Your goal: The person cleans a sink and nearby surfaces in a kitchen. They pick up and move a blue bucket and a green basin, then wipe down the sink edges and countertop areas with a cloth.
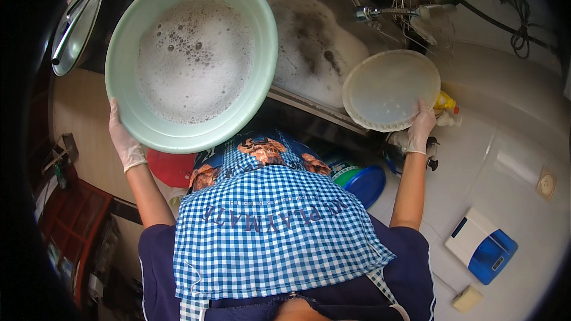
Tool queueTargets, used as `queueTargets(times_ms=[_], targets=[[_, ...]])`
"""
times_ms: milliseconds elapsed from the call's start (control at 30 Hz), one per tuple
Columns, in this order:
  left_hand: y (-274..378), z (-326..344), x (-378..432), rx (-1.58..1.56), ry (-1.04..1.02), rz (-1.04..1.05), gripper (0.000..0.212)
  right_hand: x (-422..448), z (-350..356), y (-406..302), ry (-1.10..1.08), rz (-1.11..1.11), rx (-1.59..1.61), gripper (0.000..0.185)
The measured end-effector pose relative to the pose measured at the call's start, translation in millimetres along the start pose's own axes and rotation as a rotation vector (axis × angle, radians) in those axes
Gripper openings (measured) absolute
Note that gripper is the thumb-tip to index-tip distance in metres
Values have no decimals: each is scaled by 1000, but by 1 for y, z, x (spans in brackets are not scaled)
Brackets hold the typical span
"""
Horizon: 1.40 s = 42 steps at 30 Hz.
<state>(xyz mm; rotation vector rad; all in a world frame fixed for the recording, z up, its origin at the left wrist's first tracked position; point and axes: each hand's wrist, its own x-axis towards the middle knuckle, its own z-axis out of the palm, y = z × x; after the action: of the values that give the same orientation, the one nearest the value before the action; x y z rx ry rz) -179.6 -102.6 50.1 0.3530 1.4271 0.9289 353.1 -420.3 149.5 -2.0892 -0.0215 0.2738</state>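
Note:
My left hand (124, 136), in a thin pale glove, grips the lower left rim of a large light green plastic basin (263, 67). White suds (196, 84) with bubbles fill much of the basin. My right hand (421, 129), gloved too, holds the lower right edge of a round translucent plastic lid or shallow container (390, 87); which of these it is I cannot tell. That round piece overlaps the right side of a metal sink (303, 98), where foamy water with a dark patch (312, 40) shows.
A faucet spout (368, 13) and a wire rack (406, 0) stand at the sink's back right. A yellow bottle (444, 101) is beside my right hand. At far left lies a glass pan lid (78, 31). Red (171, 169) and blue (366, 186) plastic items sit lower down.

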Motion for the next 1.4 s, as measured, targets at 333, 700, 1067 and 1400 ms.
queueTargets(times_ms=[333, 700, 1067, 1400], targets=[[-1, -4, 2, -31, 52, -28, 48, -1, -1, -8, 70, -86, -187, 17], [-3, -17, 16, -84, 22, -57, 47, 48, -44, 28, -257, 244, -38, 33], [-6, -20, 22, -79, 18, -34, 48, 98, -31, 89, -265, 406, 41, 39], [-2, -20, 19, -63, 28, -27, 48, 65, -34, 37, -173, 297, 79, 39]])
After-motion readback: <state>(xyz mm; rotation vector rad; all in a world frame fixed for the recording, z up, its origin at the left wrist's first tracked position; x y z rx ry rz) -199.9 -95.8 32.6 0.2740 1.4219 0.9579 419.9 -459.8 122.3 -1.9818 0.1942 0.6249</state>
